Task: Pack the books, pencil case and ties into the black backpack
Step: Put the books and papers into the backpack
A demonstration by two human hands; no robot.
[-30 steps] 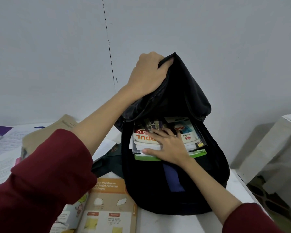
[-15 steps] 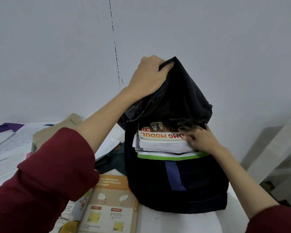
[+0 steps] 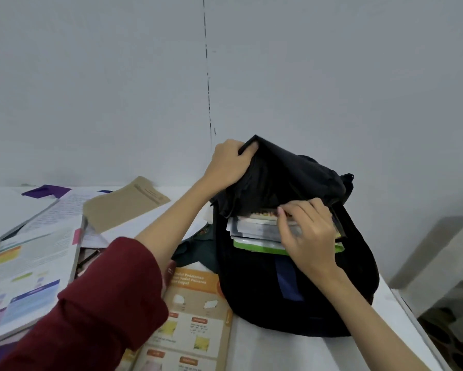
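Since half a second ago, the right hand [image 3: 309, 236] has shifted from the right end of the book stack to its middle, and the bag's flap has sagged lower over the titles.

At the left of the frame, loose books [image 3: 29, 274] lie fanned across the white surface [image 3: 273, 349], not yet packed; they look stiff and flat, best lifted by the spine edge. A brown envelope [image 3: 123, 204] rests behind them, and an orange-covered workbook [image 3: 195, 314] lies at bottom centre, touching the bag's base. Dark green cloth [image 3: 195, 253], possibly a tie, slumps just left of the bag.

At centre, the left hand [image 3: 229, 164] has its grip closed on the top edge of the black backpack [image 3: 292, 285], holding the soft, floppy fabric up. Right of it, the right hand's curled fingers [image 3: 286, 212] pinch the stacked books [image 3: 257, 231] standing in the mouth. The load probably weighs heavily, so the limp flap needs holding clear.
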